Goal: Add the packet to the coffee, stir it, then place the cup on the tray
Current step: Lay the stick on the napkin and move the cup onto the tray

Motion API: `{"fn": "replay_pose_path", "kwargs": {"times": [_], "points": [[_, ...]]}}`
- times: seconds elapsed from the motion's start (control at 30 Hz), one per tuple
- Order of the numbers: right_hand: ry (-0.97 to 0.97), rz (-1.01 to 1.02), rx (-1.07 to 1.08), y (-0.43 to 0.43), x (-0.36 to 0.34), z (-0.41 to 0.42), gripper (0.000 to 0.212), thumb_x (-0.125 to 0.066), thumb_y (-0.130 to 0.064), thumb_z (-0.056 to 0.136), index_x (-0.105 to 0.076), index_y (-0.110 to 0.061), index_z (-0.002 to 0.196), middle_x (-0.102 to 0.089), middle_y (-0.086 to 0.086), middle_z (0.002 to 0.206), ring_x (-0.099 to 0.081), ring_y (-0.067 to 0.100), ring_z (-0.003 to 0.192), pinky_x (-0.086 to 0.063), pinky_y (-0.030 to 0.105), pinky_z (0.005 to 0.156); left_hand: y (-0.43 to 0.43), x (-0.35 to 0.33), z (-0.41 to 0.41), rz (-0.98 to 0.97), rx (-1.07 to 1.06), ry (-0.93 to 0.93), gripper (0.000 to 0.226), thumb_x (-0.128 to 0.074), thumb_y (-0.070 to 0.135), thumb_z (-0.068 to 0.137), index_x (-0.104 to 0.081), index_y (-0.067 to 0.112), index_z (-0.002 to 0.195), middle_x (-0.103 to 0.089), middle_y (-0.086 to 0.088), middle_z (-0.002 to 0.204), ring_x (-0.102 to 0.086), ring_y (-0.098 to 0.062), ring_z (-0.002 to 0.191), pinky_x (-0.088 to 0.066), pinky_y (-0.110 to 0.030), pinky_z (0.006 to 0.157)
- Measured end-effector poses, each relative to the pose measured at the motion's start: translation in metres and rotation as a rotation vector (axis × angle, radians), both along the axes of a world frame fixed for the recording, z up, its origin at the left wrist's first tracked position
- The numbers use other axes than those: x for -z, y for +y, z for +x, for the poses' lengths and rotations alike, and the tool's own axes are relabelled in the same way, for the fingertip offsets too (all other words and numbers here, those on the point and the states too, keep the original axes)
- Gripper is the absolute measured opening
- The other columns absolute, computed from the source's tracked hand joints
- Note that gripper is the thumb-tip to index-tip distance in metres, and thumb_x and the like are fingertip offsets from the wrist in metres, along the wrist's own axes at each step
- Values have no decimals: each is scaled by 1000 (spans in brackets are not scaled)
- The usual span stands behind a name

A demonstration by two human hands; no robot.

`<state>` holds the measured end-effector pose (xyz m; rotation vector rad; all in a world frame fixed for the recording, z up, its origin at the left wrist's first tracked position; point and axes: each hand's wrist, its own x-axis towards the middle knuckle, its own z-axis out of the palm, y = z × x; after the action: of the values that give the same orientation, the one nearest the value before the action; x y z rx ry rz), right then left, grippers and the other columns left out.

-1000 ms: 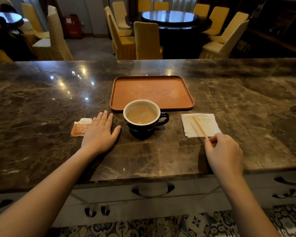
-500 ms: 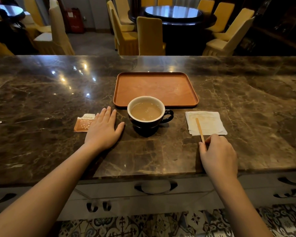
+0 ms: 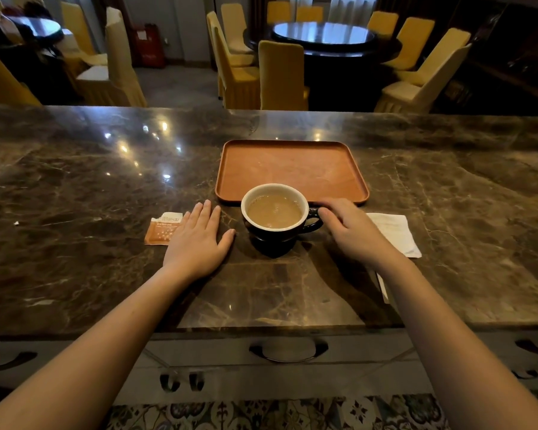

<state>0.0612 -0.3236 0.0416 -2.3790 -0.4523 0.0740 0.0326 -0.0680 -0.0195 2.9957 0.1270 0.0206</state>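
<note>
Marble counter [image 3: 75, 197]; right hand [image 3: 354, 231] at cup handle [image 3: 312, 220].

Our left hand [image 3: 196, 243] lay flat, palm down, fingers spread and thumb out. Our right hand [image 3: 353, 232] reached forward, fingers loosely curved, both forearms extended.

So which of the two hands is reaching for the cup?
The right hand: its fingers are at the cup handle, while the left hand lies flat on the counter, apart from the cup.
</note>
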Motion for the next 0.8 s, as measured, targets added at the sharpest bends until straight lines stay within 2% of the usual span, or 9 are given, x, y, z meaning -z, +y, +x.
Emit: {"fn": "replay_pose_path", "kwargs": {"times": [0.1, 0.23, 0.47, 0.57, 0.67, 0.8], "points": [[145, 59, -30, 4, 4, 7, 25, -38, -30, 96, -57, -17, 106, -63, 2, 98, -58, 17, 90, -44, 31, 73, 0, 0, -1, 2, -4, 1, 67, -20, 53, 93, -7, 16, 147, -2, -6, 158, 1, -18, 145, 0, -34, 116], [243, 165, -7, 3, 6, 10, 23, -41, -32, 94, -58, -17, 98, -58, 3, 73, -52, 13, 63, -41, 26, 58, 0, 0, -2, -4, -4, 1, 67, -20, 53, 93, -7, 16, 147, -2, -6, 158, 2, -18, 145, 0, -34, 116], [405, 264, -18, 8, 6, 13, 29, -34, -32, 96, -52, -10, 89, -52, 7, 77, -49, 16, 65, -41, 29, 59, -1, -2, 1, -7, -5, 43, 67, -21, 52, 93, -7, 15, 147, -1, -7, 158, 2, -19, 145, 0, -36, 117], [388, 256, -60, 7, 8, 13, 30, -32, -33, 97, -47, -11, 84, -48, 3, 71, -44, 12, 59, -38, 25, 54, 1, -4, 2, -8, -1, 87, 67, -22, 51, 94, -5, 14, 147, 2, -8, 158, 3, -20, 145, 1, -36, 117], [341, 235, -78, 6, 11, 11, 31, -31, -34, 97, -45, -12, 82, -45, 3, 67, -41, 12, 57, -37, 27, 55, 0, -8, 5, -26, -13, 133, 67, -24, 49, 94, -4, 13, 147, 2, -9, 158, 3, -21, 145, 1, -37, 117], [316, 239, -95, 6, 12, 11, 31, -31, -33, 98, -44, -12, 79, -44, 3, 66, -40, 12, 56, -36, 28, 56, -7, -7, 7, -54, -56, 76, 63, -24, 44, 95, -9, 11, 146, -3, -11, 158, 0, -23, 145, -1, -38, 117]]}}
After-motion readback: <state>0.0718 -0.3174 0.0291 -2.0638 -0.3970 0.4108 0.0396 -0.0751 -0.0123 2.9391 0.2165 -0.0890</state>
